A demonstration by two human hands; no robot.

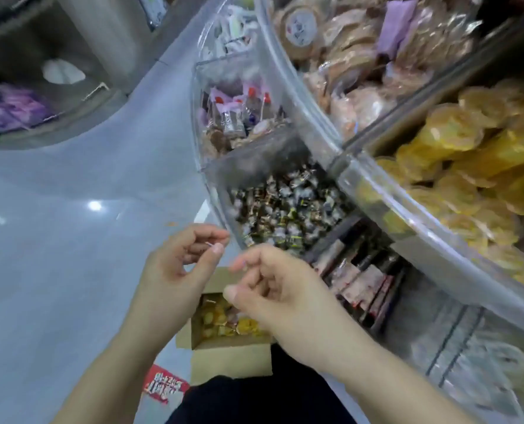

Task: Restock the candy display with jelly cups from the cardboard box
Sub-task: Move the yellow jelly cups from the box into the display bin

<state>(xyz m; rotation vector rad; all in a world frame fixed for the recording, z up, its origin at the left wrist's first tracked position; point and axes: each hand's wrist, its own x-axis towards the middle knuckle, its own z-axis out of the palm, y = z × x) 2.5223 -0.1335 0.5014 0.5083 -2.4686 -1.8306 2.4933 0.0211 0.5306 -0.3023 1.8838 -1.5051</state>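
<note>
Both hands up in front of the candy display (285, 96), over the cardboard box (230, 359) on the floor (55, 270). Left hand (175, 270): thumb and forefinger tips pinched close, w/ a thin pale sliver between them, too small and blurred to name. Other fingers curled loosely behind. Right hand (282, 295): fingers curled in, thumb out toward the left hand; whether it holds anything, can't tell, as the fingertips are motion-blurred and the palm faces away.

Box sits open just below the hands, flaps out, jelly cups (224, 322) inside: yellow/orange, some pinkish. Only part of the load shows; the right wrist and left palm cover the rest. Box front is partly cut off by dark clothing at the bottom edge.

Display: clear curved bins. Nearest the hands, a bin of dark wrapped candies (285, 209). Above that, purple-and-red packets (239, 108), labels unreadable. Lower right, reddish flat packs (361, 280) stood on edge, blurry. Upper tier behind the clear rail: yellow round snacks (469, 142) and tan bagged cakes (361, 56).

Red printed sheet (166, 387) on the floor beside the box, half hidden by the left forearm.
</note>
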